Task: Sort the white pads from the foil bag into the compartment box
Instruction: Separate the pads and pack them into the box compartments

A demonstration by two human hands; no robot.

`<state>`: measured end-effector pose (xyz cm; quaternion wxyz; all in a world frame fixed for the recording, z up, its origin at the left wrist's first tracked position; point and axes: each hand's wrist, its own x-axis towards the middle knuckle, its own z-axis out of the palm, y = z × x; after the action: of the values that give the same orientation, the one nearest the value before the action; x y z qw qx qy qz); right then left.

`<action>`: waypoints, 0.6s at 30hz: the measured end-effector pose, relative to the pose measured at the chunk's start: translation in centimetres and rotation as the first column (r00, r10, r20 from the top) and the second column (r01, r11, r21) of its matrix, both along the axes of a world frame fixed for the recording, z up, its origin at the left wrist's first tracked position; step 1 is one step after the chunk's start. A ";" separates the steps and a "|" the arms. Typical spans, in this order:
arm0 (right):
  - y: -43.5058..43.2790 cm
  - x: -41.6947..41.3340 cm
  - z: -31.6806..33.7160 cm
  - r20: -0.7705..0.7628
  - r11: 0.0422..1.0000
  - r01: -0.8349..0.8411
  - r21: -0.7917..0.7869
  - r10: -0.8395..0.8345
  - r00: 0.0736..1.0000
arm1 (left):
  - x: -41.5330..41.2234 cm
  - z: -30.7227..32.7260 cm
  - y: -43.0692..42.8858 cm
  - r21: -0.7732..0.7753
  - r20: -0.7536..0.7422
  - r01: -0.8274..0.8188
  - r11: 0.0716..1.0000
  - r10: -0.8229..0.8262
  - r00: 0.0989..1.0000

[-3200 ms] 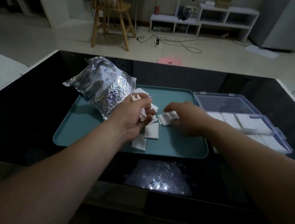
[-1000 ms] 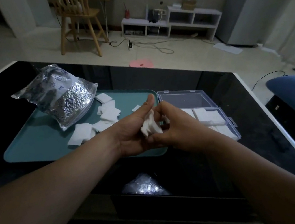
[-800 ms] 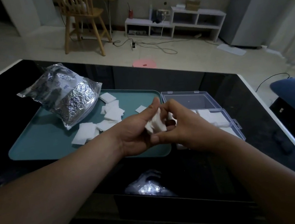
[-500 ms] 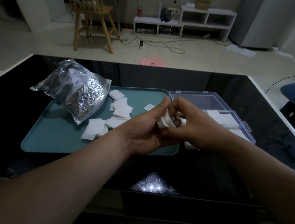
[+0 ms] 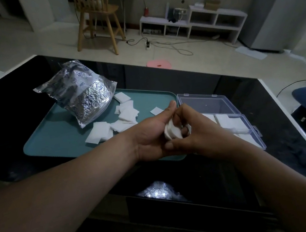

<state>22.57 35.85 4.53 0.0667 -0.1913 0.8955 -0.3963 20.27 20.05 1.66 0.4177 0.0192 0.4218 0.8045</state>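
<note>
Both hands meet over the front right corner of the teal tray (image 5: 53, 137). My left hand (image 5: 151, 135) cups a small stack of white pads (image 5: 172, 131) in its palm. My right hand (image 5: 195, 131) pinches the same stack from the right, fingers curled round it. The crinkled foil bag (image 5: 82, 94) lies at the tray's back left. Several loose white pads (image 5: 110, 125) are scattered on the tray beside the bag. The clear compartment box (image 5: 227, 117) stands open right of the tray, with white pads in its near compartments, partly hidden by my right hand.
The tray and box rest on a glossy black table (image 5: 1, 117) whose right edge (image 5: 289, 116) runs near the box. A wooden chair (image 5: 99, 19), a low white shelf (image 5: 193, 19) and a pink stool (image 5: 158, 65) stand on the floor beyond.
Both hands left the loose pads on the tray and came together at its front right corner, holding a gathered stack. Over the last second the stack was pressed more compactly between them.
</note>
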 end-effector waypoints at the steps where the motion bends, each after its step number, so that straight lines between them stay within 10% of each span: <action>1: 0.0 0.0 0.1 0.005 1.000 -0.001 -0.003 0.001 1.000 | 0.1 0.1 0.1 0.004 0.003 0.002 1.000 -0.002 1.000; 18: 0.0 -0.4 -2.3 -0.146 0.928 0.365 0.072 -0.353 0.924 | -0.6 0.6 0.2 0.044 0.091 -0.262 0.964 0.258 0.962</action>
<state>22.15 35.82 2.21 -0.0562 -0.0460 0.9361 -0.3441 19.66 20.21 2.24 0.3253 -0.0590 0.3800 0.8639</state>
